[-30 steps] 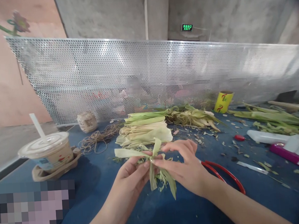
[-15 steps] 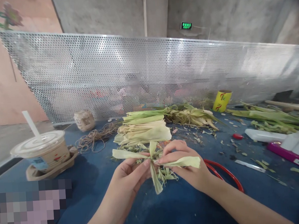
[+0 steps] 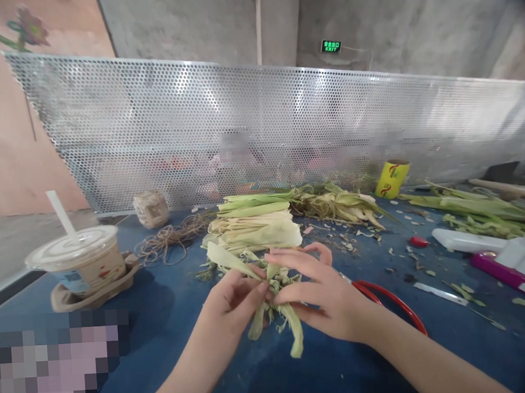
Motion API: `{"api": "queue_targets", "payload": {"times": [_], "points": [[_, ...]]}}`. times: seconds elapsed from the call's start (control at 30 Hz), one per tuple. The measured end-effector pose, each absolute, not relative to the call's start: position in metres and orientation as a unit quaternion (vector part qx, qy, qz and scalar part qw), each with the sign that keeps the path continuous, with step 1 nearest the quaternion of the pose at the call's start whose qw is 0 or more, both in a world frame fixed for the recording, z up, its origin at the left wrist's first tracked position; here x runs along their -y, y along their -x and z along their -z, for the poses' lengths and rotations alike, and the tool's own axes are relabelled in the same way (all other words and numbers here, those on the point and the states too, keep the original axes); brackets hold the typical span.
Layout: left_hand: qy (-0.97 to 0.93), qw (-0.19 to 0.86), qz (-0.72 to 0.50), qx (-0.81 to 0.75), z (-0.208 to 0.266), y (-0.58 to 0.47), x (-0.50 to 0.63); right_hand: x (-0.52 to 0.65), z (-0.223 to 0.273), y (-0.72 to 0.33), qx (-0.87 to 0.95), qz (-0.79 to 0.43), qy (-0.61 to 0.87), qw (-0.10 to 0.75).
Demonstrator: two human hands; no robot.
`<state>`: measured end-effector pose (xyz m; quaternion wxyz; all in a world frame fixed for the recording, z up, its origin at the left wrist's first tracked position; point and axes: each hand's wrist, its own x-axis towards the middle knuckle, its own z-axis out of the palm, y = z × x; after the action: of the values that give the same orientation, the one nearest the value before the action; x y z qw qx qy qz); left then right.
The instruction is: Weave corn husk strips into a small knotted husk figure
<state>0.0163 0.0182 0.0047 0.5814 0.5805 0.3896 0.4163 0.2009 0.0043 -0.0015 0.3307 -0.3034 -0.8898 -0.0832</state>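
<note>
Pale green corn husk strips (image 3: 295, 334) are bunched in a cross at the middle, in front of my face-down view. My left hand (image 3: 227, 311) is closed, pinching the bunch where the strips meet, with one strip sticking out to the upper left. From the other side my right hand (image 3: 324, 290) curls its thumb and fingers around the upright strip, partly covering it. Other strips hang below the fingers. Just beyond both hands lies a row of flattened corn husks (image 3: 256, 232). Greenish scraps lie under the hands.
At left stands a lidded cup (image 3: 88, 260) with a straw in a cardboard holder, near tangled twine (image 3: 167, 241). Red-handled scissors (image 3: 398, 304), a knife (image 3: 441, 292) and a power strip (image 3: 516, 276) lie right. A yellow roll (image 3: 392, 178) stands before the perforated screen (image 3: 258, 119).
My right hand has shifted from the right-hand strip to the upright one. The right-hand strip now hangs downward, and the left strip points more steeply up.
</note>
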Motion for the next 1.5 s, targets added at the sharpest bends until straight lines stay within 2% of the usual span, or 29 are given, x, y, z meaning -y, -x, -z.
{"api": "queue_targets", "payload": {"times": [0.1, 0.17, 0.33, 0.47, 0.6, 0.7, 0.97, 1.17, 1.27, 1.5], "points": [[-0.625, 0.525, -0.409, -0.407, -0.003, -0.016, -0.02, -0.004, 0.0, -0.2, 0.898, 0.089, 0.309, 0.3], [-0.629, 0.539, -0.388, -0.404, -0.004, -0.016, -0.02, -0.004, -0.001, -0.199, 0.898, 0.08, 0.31, 0.301], [-0.498, 0.664, -0.394, -0.395, -0.011, -0.016, -0.017, -0.003, 0.001, -0.196, 0.881, 0.028, 0.331, 0.336], [-0.407, 0.743, -0.422, -0.323, -0.012, -0.016, -0.016, -0.005, 0.003, -0.192, 0.826, -0.02, 0.363, 0.431], [-0.437, 0.715, -0.455, -0.3, -0.006, -0.021, -0.015, -0.006, 0.003, -0.188, 0.771, -0.108, 0.354, 0.518], [-0.429, 0.69, -0.49, -0.316, 0.0, -0.025, -0.014, -0.005, 0.004, -0.185, 0.758, -0.129, 0.355, 0.532], [-0.436, 0.684, -0.481, -0.332, 0.003, -0.03, -0.012, 0.001, 0.01, -0.18, 0.797, 0.027, 0.358, 0.486], [-0.461, 0.631, -0.485, -0.394, 0.002, -0.028, -0.015, 0.005, 0.009, -0.18, 0.805, 0.049, 0.349, 0.478], [-0.492, 0.59, -0.478, -0.426, -0.001, -0.027, -0.016, 0.005, 0.008, -0.179, 0.799, 0.011, 0.35, 0.489], [-0.548, 0.52, -0.472, -0.453, -0.007, -0.024, -0.013, 0.003, 0.006, -0.177, 0.726, -0.16, 0.424, 0.517]]}}
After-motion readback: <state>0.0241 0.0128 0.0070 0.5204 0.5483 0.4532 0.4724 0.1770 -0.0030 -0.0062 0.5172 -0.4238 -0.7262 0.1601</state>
